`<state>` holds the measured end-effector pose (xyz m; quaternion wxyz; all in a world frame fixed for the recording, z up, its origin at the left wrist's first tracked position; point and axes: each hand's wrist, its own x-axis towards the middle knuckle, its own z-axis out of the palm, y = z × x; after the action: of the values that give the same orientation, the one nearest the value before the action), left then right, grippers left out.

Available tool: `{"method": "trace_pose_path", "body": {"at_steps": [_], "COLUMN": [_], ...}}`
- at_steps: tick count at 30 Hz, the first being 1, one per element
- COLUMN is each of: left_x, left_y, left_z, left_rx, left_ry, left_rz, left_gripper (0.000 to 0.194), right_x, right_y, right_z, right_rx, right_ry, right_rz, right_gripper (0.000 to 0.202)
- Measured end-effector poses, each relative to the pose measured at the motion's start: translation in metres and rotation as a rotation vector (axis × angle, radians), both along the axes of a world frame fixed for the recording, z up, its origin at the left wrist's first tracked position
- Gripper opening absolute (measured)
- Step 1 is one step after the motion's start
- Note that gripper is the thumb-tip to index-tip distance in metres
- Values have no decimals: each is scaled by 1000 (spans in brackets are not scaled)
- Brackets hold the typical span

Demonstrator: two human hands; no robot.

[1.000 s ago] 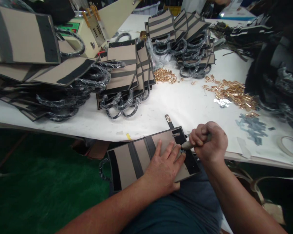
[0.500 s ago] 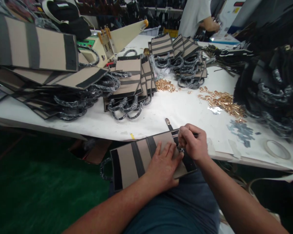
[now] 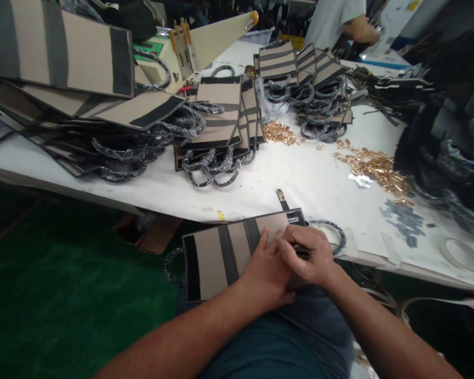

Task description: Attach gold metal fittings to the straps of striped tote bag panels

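Beige panel (image 3: pixel 210 262) part-covered; left hand (image 3: pixel 267 269) flat, right hand (image 3: pixel 315 253) clamped on hidden tool.

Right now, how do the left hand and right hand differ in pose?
Fingers: the left hand has a finger stretched out on the panel; the right hand is curled, and anything in its grip is hard to make out.
Visibility: the right hand hides part of the left hand's fingers.
Position: the right hand is nearer the panel's right end than the left hand.
Shared: both are bare.
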<state>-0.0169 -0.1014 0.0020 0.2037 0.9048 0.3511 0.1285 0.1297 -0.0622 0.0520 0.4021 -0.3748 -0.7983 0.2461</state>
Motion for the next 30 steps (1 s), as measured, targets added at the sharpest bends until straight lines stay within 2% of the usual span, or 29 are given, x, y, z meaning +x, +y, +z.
{"method": "trace_pose_path", "body": {"at_steps": [2, 4, 6, 8, 10, 12, 16, 21, 24, 27, 30], "left_x": [-1, -3, -4, -4, -3, -3, -3, -2, -2, -3, -4], "left_y": [1, 2, 2, 3, 3, 3, 3, 3, 1, 0, 0], "left_z": [4, 8, 9, 8, 7, 8, 10, 11, 13, 14, 14], "left_rx": [16, 40, 55, 61, 64, 61, 37, 20, 16, 17, 19], "left_ry": [48, 87, 104, 105, 104, 106, 123, 129, 125, 121, 98], "left_rz": [6, 10, -1, -7, -4, 1, -13, -1, 10, 13, 20], "left_gripper": [98, 96, 95, 95, 94, 92, 92, 95, 91, 90, 89], "right_x": [9, 17, 22, 22, 19, 15, 15, 18, 19, 35, 61], "right_y": [4, 9, 11, 10, 7, 5, 2, 2, 2, -16, -59], "right_z": [-2, 4, 17, 29, 33, 26, 6, 1, -1, 1, -5], "right_rx": [-141, -306, -383, -351, -258, -214, -315, -242, -282, -333, -528], "right_ry": [161, 431, 696, 835, 835, 772, 656, 650, 587, 582, 486], "right_rz": [-115, -214, -213, -133, -93, -134, -224, -259, -314, -405, -546], "right_gripper": [32, 38, 39, 35, 33, 36, 42, 48, 48, 48, 50]}}
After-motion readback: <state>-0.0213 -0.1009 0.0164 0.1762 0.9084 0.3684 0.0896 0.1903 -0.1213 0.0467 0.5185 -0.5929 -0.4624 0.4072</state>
